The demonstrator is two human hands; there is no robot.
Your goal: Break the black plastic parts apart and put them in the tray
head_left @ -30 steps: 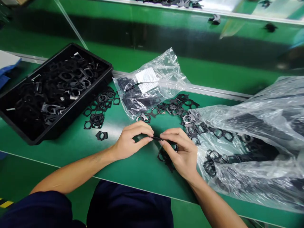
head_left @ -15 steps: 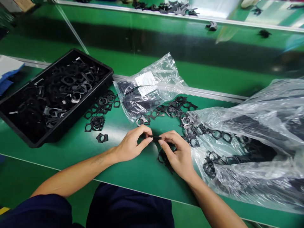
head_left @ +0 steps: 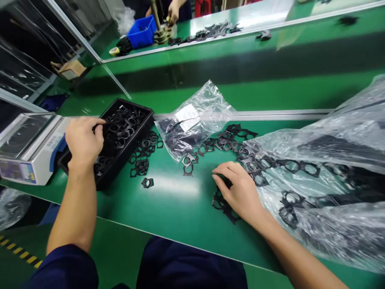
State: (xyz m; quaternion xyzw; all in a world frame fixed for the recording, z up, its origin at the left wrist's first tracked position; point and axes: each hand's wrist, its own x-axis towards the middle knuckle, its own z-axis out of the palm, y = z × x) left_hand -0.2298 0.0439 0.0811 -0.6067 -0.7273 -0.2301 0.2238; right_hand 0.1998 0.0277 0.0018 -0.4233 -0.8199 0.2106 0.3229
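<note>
My left hand is over the black tray, its forefinger stretched out and the thumb a little below it. No part shows clearly between those fingertips. Flat black ring-shaped plastic parts are heaped inside the tray. My right hand hovers low over the green table, thumb and forefinger slightly apart with nothing visible at their tips. Several black ring parts lie under it, partly hidden by the palm. One loose ring part rests between the tray and my right hand.
A clear labelled bag of black parts lies at the table's back. A large plastic bag spills ring parts on the right. Left of the tray stands a white scale. Across the divider, a person's hand is beside a blue bin.
My left hand has left the dark piece both hands pinched and moved left over the tray. That piece no longer shows at my right fingertips. The view has swung left.
</note>
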